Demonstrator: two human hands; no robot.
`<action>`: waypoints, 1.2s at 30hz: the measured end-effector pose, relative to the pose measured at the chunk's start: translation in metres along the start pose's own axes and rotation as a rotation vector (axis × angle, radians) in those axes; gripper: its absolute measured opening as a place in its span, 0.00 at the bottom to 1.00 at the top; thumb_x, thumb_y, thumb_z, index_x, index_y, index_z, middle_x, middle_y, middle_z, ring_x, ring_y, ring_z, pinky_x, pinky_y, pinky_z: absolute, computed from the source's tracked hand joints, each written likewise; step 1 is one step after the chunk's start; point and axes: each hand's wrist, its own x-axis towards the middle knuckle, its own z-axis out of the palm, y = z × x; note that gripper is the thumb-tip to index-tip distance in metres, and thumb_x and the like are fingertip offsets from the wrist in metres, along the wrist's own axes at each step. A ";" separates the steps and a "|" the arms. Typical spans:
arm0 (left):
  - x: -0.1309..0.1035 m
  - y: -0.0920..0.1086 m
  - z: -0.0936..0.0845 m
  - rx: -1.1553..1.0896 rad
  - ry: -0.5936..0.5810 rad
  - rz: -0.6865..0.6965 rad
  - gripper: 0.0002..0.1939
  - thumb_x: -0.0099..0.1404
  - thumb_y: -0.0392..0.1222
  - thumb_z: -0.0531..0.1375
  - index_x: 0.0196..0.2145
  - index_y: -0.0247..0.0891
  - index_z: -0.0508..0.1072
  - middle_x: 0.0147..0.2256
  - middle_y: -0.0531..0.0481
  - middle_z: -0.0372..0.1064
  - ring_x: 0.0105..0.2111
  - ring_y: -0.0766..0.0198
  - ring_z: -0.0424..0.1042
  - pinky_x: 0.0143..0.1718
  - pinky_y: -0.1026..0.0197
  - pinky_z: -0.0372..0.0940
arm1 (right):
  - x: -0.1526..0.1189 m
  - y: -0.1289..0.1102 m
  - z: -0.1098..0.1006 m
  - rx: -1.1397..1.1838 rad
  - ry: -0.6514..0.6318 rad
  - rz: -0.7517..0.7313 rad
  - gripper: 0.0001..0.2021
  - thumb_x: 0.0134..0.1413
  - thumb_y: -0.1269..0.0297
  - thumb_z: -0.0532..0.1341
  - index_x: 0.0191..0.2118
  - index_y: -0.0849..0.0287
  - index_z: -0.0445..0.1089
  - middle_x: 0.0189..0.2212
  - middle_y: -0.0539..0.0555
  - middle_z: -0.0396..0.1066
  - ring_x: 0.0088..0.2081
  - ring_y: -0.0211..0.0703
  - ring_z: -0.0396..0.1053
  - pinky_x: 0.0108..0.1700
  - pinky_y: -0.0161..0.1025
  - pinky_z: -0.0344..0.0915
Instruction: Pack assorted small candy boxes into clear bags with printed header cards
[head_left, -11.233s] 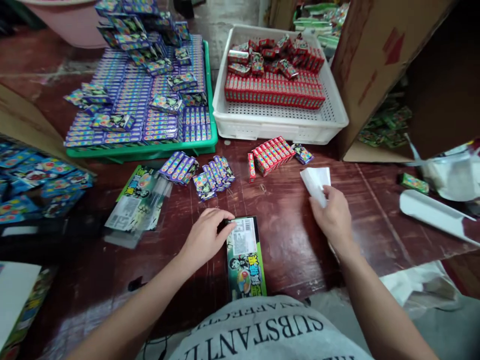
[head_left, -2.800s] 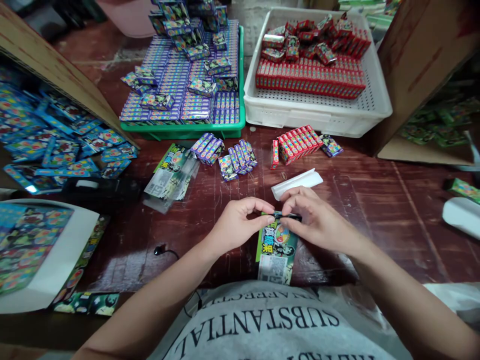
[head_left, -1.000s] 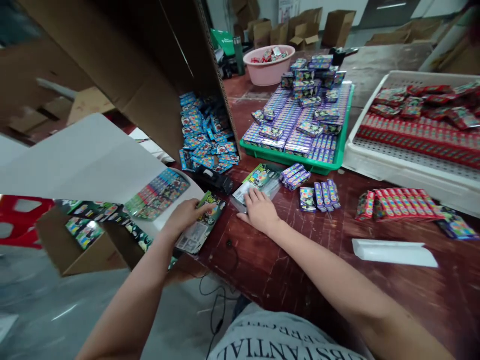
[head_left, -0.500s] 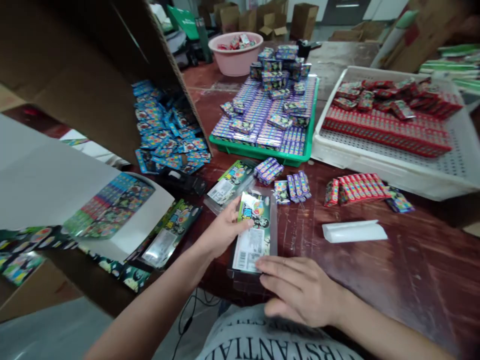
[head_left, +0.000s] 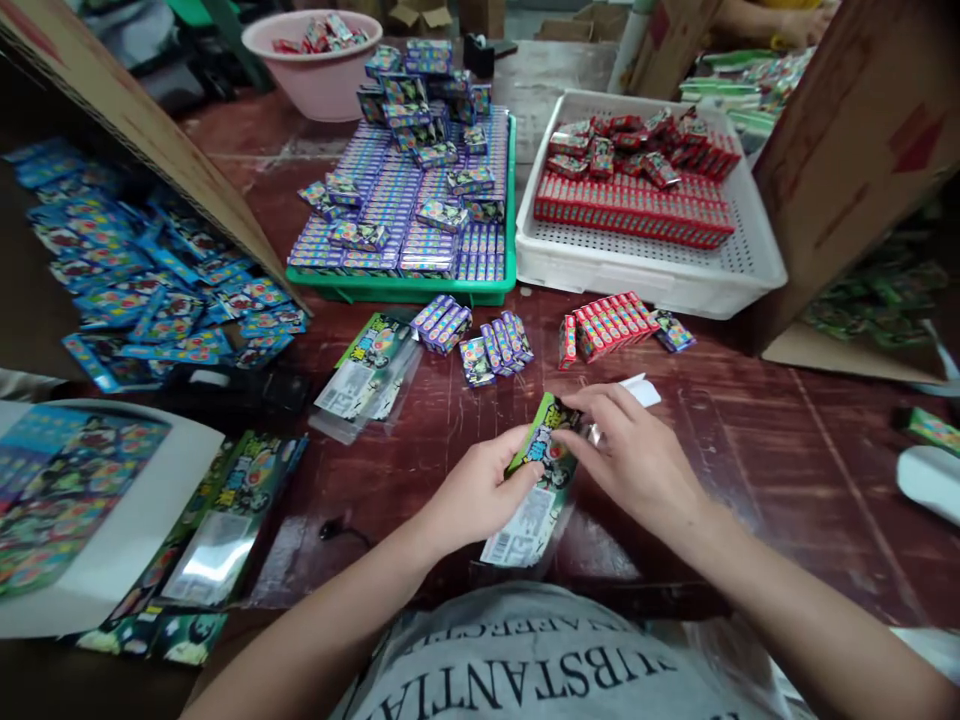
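Observation:
A green and black printed package in clear plastic (head_left: 529, 520) is held at a tilt above the table's front edge. My left hand (head_left: 480, 495) grips its left side, thumb on the printed face. My right hand (head_left: 637, 455) pinches its upper right corner. Behind my right hand lies a folded white sheet (head_left: 643, 390), partly hidden. Another such package (head_left: 364, 375) lies flat to the left. Small purple boxes (head_left: 499, 345) and a row of red boxes (head_left: 611, 325) sit beyond my hands.
A green tray (head_left: 420, 292) of purple boxes and a white tray (head_left: 645, 290) of red boxes stand behind. Blue packets (head_left: 165, 290) lie in a carton at left; another carton (head_left: 862, 150) is at right. A pink basin (head_left: 315, 80) and a person's arm (head_left: 765, 22) are farther back.
The view has turned to the right. My right hand has moved from the package's lower end to its upper corner. My left hand still holds it, and the package is now tilted.

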 end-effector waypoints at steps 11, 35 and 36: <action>0.000 0.003 0.002 -0.002 0.010 -0.008 0.19 0.71 0.37 0.55 0.57 0.43 0.73 0.53 0.49 0.75 0.50 0.56 0.73 0.55 0.55 0.65 | 0.007 0.011 0.000 0.163 -0.057 0.041 0.11 0.59 0.58 0.68 0.42 0.55 0.68 0.40 0.54 0.72 0.42 0.46 0.72 0.42 0.42 0.69; -0.012 -0.037 0.001 -0.080 0.475 -0.175 0.18 0.69 0.54 0.61 0.48 0.38 0.75 0.45 0.45 0.78 0.45 0.53 0.77 0.46 0.55 0.70 | -0.005 -0.029 0.077 0.216 -0.086 0.341 0.13 0.71 0.54 0.51 0.49 0.56 0.64 0.35 0.57 0.80 0.35 0.53 0.80 0.32 0.40 0.70; -0.012 -0.039 0.005 -0.050 0.500 -0.182 0.18 0.70 0.54 0.59 0.49 0.38 0.73 0.45 0.45 0.78 0.45 0.53 0.76 0.47 0.54 0.69 | -0.009 -0.030 0.084 0.192 -0.066 0.342 0.13 0.71 0.55 0.50 0.50 0.56 0.64 0.35 0.57 0.80 0.35 0.53 0.81 0.32 0.40 0.70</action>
